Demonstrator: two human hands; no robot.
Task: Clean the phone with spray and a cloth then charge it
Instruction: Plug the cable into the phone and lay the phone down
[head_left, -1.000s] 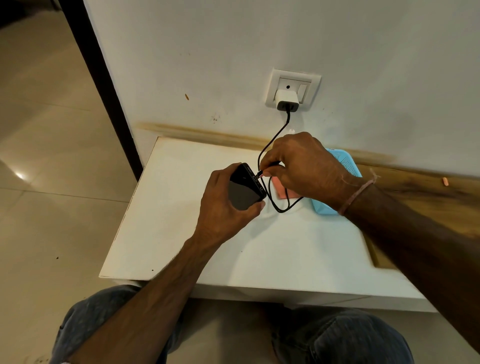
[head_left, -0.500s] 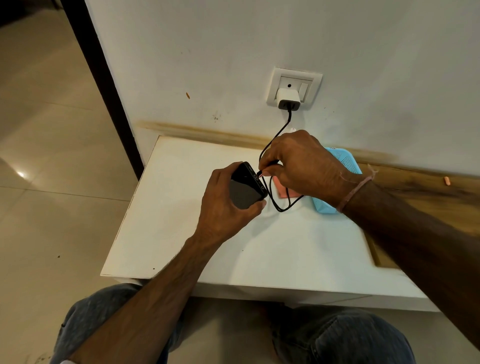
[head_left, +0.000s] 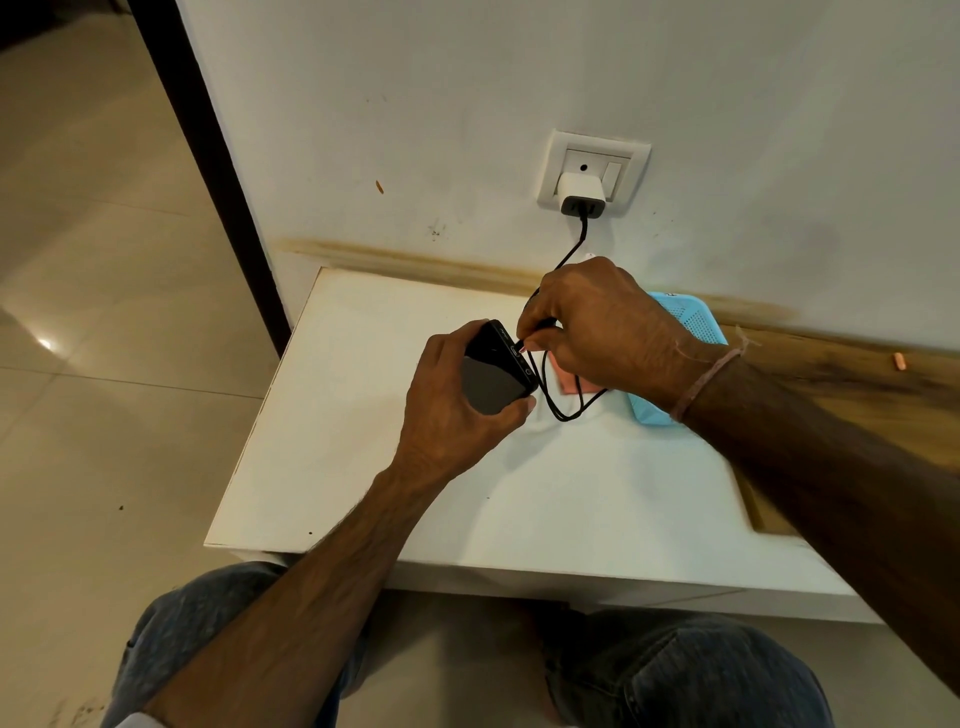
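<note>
Knees (head_left: 675, 670) in blue jeans at bottom of view, below front edge of white counter (head_left: 363, 441). Above counter's middle, left hand (head_left: 457, 410), fingers (head_left: 462, 335) and thumb curled round phone (head_left: 493, 382), gripping it clear of the surface. Phone black, slim, glossy screen dark and unlit, facing up toward camera; narrow port edge showing a jack hole and slots. Long axis roughly left-right, tilted, port end pointing right toward right hand (head_left: 602, 332), other end buried in left palm. Right hand just beside it, fingers pinching black plug of cable (head_left: 564, 418) against port edge; fully seated or not, cannot tell. Round right wrist, pinkish thread (head_left: 706, 382). Cable looping down onto counter below right hand, then up behind it to white charger (head_left: 581, 193) plugged into white wall socket (head_left: 595, 171). On counter, pink item (head_left: 569, 382) and light blue perforated item (head_left: 685, 325), mostly hidden under right hand and wrist. At right, wood-grain surface (head_left: 857, 374) adjoining counter, small orange bit (head_left: 900, 361) on it. Behind, off-white scuffed wall (head_left: 467, 78), brown stain band along its base. At left, dark door frame (head_left: 208, 156), glossy beige tiled floor (head_left: 104, 312) beyond.
</note>
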